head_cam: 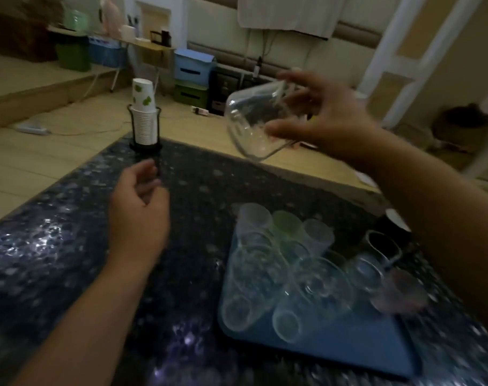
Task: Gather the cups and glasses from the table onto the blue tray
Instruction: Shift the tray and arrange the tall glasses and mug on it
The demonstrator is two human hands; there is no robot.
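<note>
My right hand holds a clear glass tilted on its side in the air, above the far edge of the dark speckled table. The blue tray lies at the lower right of the table with several clear cups and glasses and a green cup standing on it. A purple-tinted cup stands at the tray's right side. My left hand hovers over the table left of the tray, fingers loosely curled, holding nothing.
A black wire holder with a stack of white paper cups, the top one leaf-printed, stands at the table's far corner. A dark cup with a white rim sits right of the tray. Beyond the table are a wooden floor, storage boxes and a folding table.
</note>
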